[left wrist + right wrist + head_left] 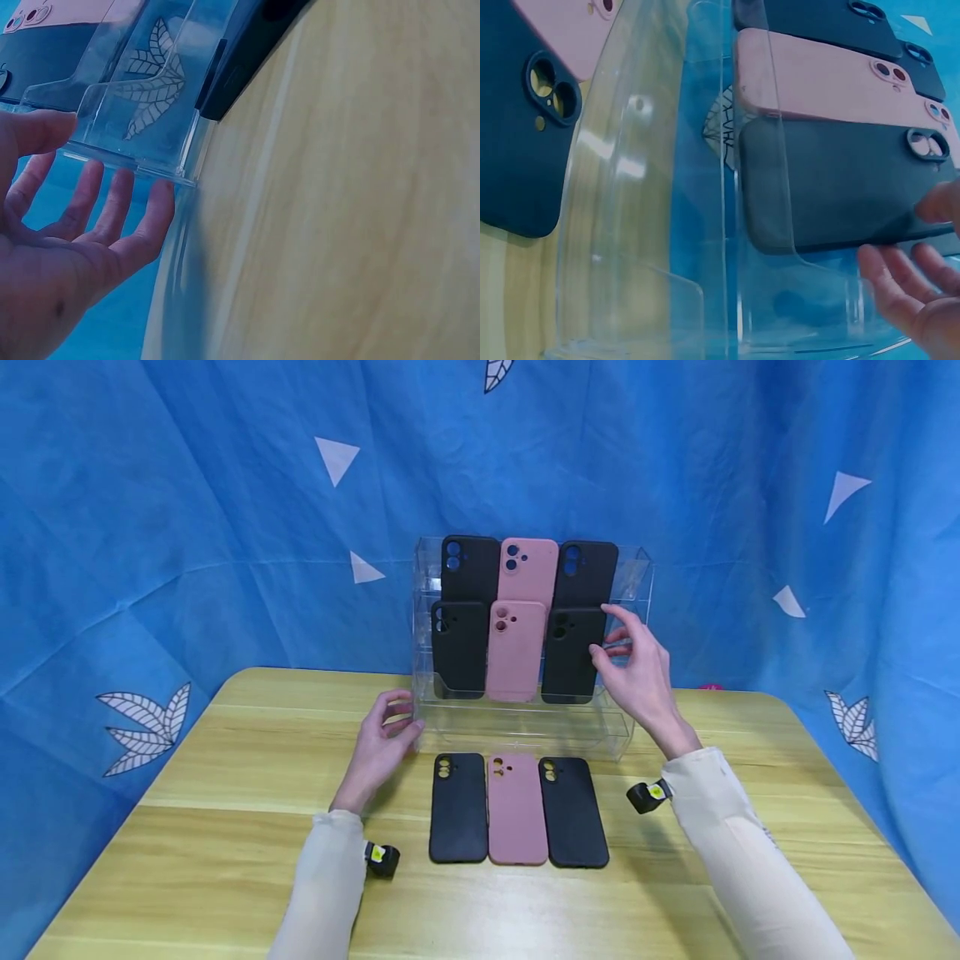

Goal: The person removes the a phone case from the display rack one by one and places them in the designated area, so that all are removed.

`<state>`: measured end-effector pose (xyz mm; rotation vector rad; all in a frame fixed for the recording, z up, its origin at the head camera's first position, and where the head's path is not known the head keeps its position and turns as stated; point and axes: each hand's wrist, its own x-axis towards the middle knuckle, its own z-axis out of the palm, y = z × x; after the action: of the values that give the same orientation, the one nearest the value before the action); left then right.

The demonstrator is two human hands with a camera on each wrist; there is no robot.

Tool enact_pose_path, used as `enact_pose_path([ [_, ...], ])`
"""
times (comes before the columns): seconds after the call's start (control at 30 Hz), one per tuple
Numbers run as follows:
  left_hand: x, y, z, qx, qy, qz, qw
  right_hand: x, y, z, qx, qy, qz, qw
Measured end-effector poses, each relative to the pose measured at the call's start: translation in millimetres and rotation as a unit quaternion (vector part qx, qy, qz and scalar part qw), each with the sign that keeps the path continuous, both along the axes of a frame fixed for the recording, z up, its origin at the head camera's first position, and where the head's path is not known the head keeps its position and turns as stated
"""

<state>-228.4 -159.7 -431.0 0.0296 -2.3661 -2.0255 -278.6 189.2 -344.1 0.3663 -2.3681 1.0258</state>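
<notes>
Black phone case (568, 667), dull-surfaced, standing at the right end of the lower row in a clear acrylic display stand (517, 727), just beside a pink phone case (516, 664). Behind and higher, a back row of cases (528, 568) in black, pink and black. On the wooden tabletop (225, 777), in front of the stand, three flat-lying cases (517, 818) in the same colour order.

Right hand (637, 681) at the black case's upper right side, fingers parted from the thumb in an open curve; thumb over or near the outer face, other fingertips by the right edge. Cannot tell how firm the contact, or whether any at all. Left hand (378, 739) low at the stand's left side, fingers spread and gently bent against the clear wall, thumb at the front edge, apparently steadying without a closed grip.

Probably light, thin and slightly flexible, like soft plastic or silicone; likely grippy rather than slippery, hard to break, easily nudged askew. Best held by both long edges near the top, or pinched at the upper right corner.

Long axis close to upright, apparently leaning back, top tilted faintly right in the head view. Camera cutout (559, 624) at upper left, outer face toward the wearer, bottom end behind a low clear lip.
</notes>
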Motion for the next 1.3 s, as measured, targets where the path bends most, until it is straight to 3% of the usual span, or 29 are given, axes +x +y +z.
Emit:
enact_pose_path([
  [0.2,-0.3,-1,-1.9,0.005,0.004,-0.003,1.0000,-0.9,-2,-5.3,-0.065,-0.014,0.033,0.997],
  [0.33,-0.2,-1,-3.8,0.005,0.003,-0.003,1.0000,-1.3,-2,-6.8,-0.124,-0.042,0.065,0.989],
  [0.47,-0.7,-2,-5.4,0.006,0.000,-0.003,1.0000,-3.6,0,-6.1,-0.191,-0.057,0.103,0.975],
  [0.7,-0.6,-2,-4.2,0.012,-0.002,-0.005,0.9999,-8.6,1,-3.5,-0.301,-0.086,0.146,0.938],
  [1.3,0.3,-1,-3.8,0.006,-0.002,0.001,1.0000,-5.7,-2,20.0,-0.392,-0.081,0.202,0.894],
])
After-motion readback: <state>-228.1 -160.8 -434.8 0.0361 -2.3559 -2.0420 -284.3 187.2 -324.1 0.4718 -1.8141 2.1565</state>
